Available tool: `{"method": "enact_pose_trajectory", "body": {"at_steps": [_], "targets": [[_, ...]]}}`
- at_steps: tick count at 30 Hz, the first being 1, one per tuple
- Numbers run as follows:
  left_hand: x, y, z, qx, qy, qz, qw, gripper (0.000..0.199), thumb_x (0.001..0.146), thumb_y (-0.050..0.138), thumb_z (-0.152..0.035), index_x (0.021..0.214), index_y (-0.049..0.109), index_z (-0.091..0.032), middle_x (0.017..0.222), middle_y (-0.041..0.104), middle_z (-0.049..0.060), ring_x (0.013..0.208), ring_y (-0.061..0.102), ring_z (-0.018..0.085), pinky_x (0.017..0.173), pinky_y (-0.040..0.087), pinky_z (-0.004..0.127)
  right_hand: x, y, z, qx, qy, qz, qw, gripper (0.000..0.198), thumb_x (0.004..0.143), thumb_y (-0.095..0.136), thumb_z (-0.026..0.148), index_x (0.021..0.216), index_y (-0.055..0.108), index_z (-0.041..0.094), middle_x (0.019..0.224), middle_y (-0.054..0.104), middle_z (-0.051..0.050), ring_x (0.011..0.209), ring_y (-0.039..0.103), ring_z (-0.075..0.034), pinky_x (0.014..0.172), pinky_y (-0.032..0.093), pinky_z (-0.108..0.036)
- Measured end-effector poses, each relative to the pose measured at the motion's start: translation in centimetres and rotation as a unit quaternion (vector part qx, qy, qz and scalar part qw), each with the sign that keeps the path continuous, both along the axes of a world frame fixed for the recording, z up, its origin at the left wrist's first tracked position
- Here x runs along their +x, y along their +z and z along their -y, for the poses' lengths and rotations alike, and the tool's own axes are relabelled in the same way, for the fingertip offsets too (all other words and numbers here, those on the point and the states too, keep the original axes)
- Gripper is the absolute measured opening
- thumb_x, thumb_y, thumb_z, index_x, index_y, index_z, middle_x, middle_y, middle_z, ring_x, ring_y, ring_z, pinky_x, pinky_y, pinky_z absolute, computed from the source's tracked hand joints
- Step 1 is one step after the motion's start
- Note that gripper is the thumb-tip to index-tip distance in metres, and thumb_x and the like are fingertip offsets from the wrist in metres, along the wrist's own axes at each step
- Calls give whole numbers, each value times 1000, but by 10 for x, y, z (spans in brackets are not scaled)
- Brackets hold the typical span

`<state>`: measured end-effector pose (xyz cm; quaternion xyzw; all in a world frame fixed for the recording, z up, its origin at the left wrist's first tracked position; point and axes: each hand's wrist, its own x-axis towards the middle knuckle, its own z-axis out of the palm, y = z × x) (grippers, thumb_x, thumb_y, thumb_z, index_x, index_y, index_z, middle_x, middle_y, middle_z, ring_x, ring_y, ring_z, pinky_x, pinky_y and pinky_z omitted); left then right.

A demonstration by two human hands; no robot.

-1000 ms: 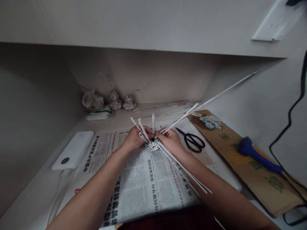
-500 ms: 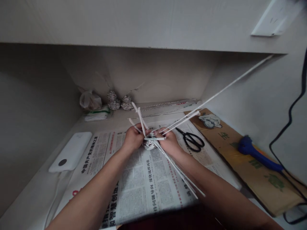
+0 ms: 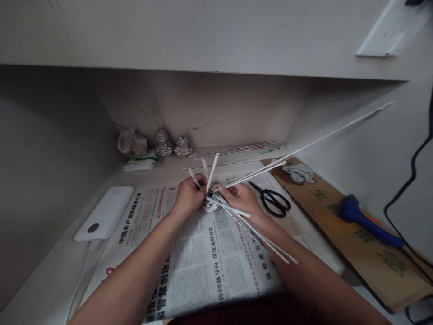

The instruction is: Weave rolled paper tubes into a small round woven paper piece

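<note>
A small round weave of rolled newspaper [image 3: 210, 206] sits between both hands above the newspaper sheet, with several paper strips sticking out of it. My left hand [image 3: 190, 193] grips its left side, and short upright strips [image 3: 212, 172] rise beside those fingers. On the other side, my right hand [image 3: 241, 196] pinches a paper strip at the weave's edge. From there a long paper strip [image 3: 324, 136] runs up to the right. More loose strips [image 3: 264, 241] hang over my right wrist toward the front. The fingertips partly cover the weave.
Black scissors [image 3: 273, 202] lie right of my right hand. Cardboard [image 3: 333, 221] bears a blue glue gun [image 3: 368, 221] and crumpled paper [image 3: 298, 173]. A white power bank [image 3: 104, 213] is at left. Two woven gourd shapes [image 3: 164, 145] and a plastic bag [image 3: 131, 142] stand behind.
The long strip's far end has dropped lower. A short strip across the weave now slants toward my right wrist, and the upright strips have shifted. The view has tilted slightly.
</note>
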<state>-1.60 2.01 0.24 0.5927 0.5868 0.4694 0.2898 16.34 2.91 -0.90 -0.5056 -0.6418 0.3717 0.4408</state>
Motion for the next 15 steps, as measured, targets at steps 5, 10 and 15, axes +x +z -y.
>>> {"method": "enact_pose_trajectory", "body": {"at_steps": [5,10,15], "targets": [[-1,5,3,27,15,-40,999,9,73,61,-24,67,57,-19,57,55,-4,55,50,12,55,36,22,3,25,15,105,-10,91,990,40,86,62,49,59,61,20,53,55,3,50,48,-12,52,34,-26],[3,5,5,26,-29,-36,999,6,72,58,-20,66,58,-19,60,59,-3,58,54,13,56,38,22,-11,24,9,205,29,103,973,17,74,73,25,91,73,25,91,73,-5,91,63,-24,84,47,-35],[-1,2,0,-13,-76,20,997,11,68,66,-28,68,62,-18,62,63,-1,59,57,14,58,43,23,-16,14,-1,134,38,97,986,3,76,73,28,78,75,27,83,75,-4,85,64,-24,82,46,-37]]}}
